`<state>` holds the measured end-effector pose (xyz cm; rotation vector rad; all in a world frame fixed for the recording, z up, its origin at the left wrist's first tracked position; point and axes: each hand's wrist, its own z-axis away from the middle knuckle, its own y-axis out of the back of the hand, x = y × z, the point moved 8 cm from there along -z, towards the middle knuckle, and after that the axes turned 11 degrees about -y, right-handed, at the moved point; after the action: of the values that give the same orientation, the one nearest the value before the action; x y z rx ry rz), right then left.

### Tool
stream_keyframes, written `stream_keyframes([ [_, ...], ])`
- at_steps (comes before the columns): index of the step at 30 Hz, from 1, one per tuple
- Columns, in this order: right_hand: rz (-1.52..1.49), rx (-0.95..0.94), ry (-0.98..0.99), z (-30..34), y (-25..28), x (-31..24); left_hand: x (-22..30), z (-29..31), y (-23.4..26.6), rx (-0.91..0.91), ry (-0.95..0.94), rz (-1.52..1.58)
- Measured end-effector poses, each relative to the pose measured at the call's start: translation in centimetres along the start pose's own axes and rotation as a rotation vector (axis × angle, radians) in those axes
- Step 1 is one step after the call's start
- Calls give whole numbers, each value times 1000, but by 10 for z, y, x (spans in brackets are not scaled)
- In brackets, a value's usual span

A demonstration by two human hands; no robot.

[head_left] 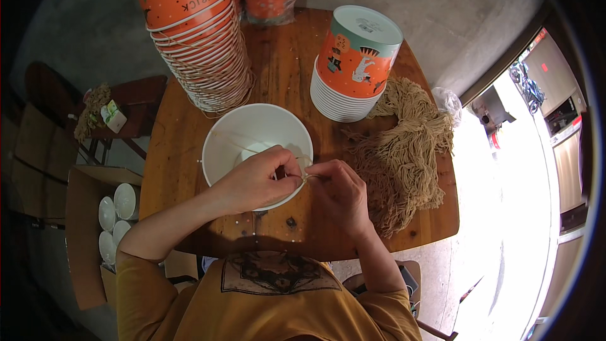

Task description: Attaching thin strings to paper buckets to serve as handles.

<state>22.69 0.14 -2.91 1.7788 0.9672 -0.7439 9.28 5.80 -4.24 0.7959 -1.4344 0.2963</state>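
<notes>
A white-lined bucket stands mouth up near the middle of the wooden table. A thin tan cord runs across its mouth to the right side of the rim. My left hand reaches over the bucket with its fingertips pinched on the cord. Just outside the rim, my right hand pinches the cord too, and the fingertips of both hands almost meet. Whether the cord passes through a hole there is hidden by my fingers. A heap of tan cords lies to the right of my right hand.
Behind the bucket on the left rises a tall nested stack of orange buckets with cords hanging around it. An upside-down orange and green stack stands at the back right. Left of the table, a cardboard box holds several white buckets.
</notes>
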Motion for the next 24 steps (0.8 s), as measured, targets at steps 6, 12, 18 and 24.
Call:
stream_keyframes([
  [6,-4,17,-21,3,-2,2,1,0,0,0,-57,-111],
  [12,17,-8,-62,6,-2,1,9,-2,0,11,-36,-98],
  [18,47,-4,-21,7,-3,0,9,-1,1,17,-22,-38],
  [24,24,35,16,8,-3,1,8,-1,1,9,-20,-12],
])
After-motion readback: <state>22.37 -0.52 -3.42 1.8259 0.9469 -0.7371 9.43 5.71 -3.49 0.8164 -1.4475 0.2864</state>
